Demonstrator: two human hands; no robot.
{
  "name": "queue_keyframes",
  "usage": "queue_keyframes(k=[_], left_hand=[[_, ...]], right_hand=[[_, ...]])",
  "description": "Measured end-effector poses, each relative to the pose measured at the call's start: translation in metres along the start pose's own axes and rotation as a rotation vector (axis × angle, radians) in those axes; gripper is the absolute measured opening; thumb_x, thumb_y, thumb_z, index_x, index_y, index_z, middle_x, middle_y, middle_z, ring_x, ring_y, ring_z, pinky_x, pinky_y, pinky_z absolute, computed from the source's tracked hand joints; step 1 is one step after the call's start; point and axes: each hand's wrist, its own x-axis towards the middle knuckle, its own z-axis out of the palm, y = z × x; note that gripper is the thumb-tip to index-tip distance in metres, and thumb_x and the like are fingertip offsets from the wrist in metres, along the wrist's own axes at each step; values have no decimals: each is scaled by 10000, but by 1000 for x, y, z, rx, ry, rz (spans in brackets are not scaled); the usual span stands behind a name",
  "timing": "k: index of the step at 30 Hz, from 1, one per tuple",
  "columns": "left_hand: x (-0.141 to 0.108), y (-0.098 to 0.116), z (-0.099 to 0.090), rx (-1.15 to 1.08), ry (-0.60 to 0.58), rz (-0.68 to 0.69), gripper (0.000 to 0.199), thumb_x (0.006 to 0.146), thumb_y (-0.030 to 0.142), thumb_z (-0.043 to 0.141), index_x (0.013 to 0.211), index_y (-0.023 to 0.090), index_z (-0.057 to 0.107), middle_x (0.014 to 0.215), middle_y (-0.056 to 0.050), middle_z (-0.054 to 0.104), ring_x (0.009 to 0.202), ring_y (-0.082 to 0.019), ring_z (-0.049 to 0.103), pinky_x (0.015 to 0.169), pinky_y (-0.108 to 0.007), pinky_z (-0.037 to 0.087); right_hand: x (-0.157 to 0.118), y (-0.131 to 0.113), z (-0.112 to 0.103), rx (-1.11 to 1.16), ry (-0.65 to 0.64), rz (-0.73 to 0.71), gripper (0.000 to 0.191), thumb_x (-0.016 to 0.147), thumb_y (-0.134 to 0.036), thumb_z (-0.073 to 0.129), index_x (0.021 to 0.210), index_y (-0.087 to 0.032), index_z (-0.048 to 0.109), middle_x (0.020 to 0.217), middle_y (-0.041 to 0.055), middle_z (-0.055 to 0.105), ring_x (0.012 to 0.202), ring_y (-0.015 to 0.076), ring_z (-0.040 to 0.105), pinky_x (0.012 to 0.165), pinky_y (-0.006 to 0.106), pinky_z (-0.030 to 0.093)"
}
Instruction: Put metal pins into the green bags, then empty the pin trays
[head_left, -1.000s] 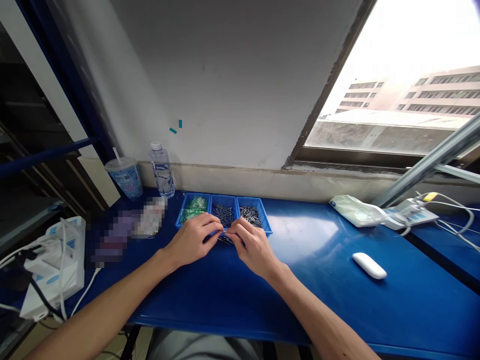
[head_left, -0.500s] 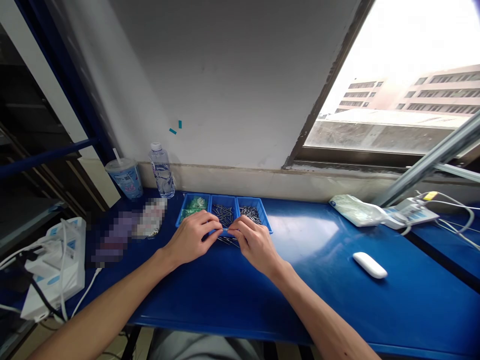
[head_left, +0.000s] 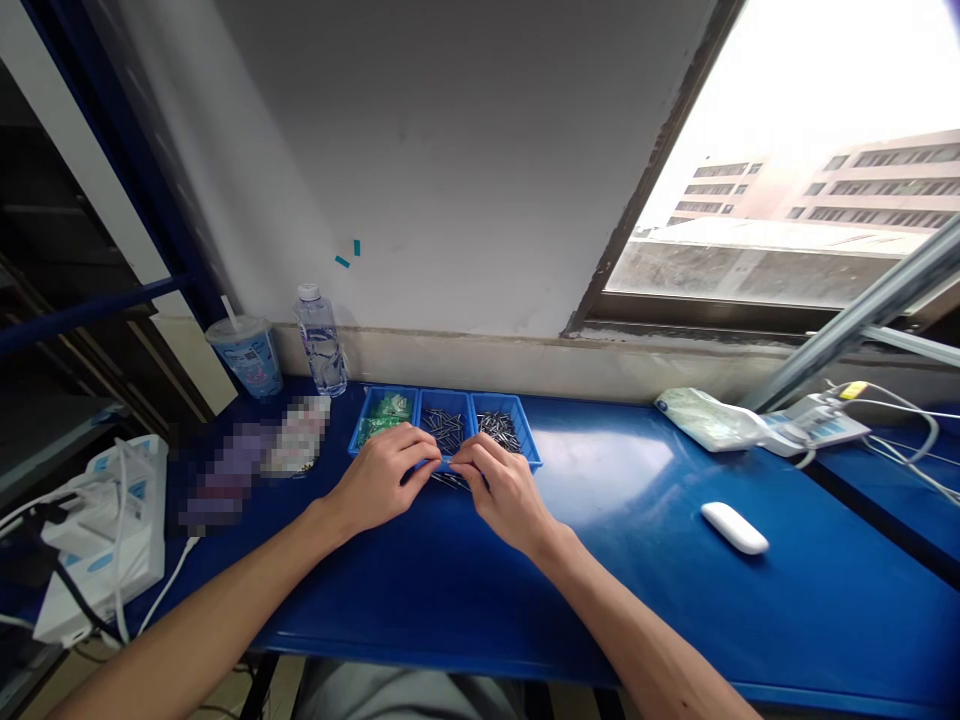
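Observation:
My left hand (head_left: 385, 478) is closed in a pinch, its fingertips meeting those of my right hand (head_left: 504, 490), also pinching. Something small and slim seems to sit between the fingertips, too small to name. Both hands are just in front of a row of three joined blue bins (head_left: 532, 440). Green pieces (head_left: 390, 410) in clear wrapping lie in the left bin. Dark slim metal pieces (head_left: 442, 430) fill the middle one, and short metal pieces (head_left: 498, 428) the right one. A few thin dark rods (head_left: 450, 481) lie on the table below my fingers, partly hidden.
On the blue table (head_left: 585, 590), a water bottle (head_left: 321, 345) and a lidded cup (head_left: 247, 358) stand at the back left. Power strips with cables lie at the left (head_left: 112, 540) and right (head_left: 825, 425). A white rounded case (head_left: 735, 528) and a plastic packet (head_left: 705, 418) are to the right.
The whole view has shifted slightly, so things appear a little further left. My right hand's fingertips have moved slightly against the left's; both hands keep their pinch.

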Motion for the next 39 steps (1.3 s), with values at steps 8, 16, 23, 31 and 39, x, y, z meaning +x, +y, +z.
queue_keyframes(k=[8,16,23,31,39], left_hand=[[0,0,2,39,-16,25,121,1042,230,594,1009,190,703,1014,-61,750,924,-209,673,842,-375,546],[5,-1,-5,59,48,6,136,1037,244,618,957,200,719,984,-48,758,913,-201,662,845,-349,533],[-2,5,3,-23,-76,-77,209,1060,289,565,1012,193,744,697,21,740,544,-129,655,570,-252,455],[-6,7,9,194,-502,-234,297,1047,295,552,1236,208,764,942,-91,824,860,-308,792,776,-380,585],[-5,10,13,195,-560,-307,235,1035,270,558,1127,210,766,916,-88,806,844,-304,775,762,-378,567]], right_hand=[[3,1,-4,-17,-108,6,273,1110,-205,440,969,-211,673,940,43,702,695,132,648,620,239,436],[8,9,-15,-28,34,-46,281,1099,-191,445,925,-207,666,921,43,720,743,136,685,650,244,478],[11,10,-26,-67,229,-140,204,1087,-164,469,1008,-199,653,996,74,680,749,144,646,646,255,490],[15,22,-35,-316,511,74,138,1054,-206,540,1088,-222,673,1038,93,645,941,243,609,834,392,473],[14,20,-31,-274,434,77,131,1063,-199,522,1115,-222,640,1060,93,611,996,257,590,875,416,457]])
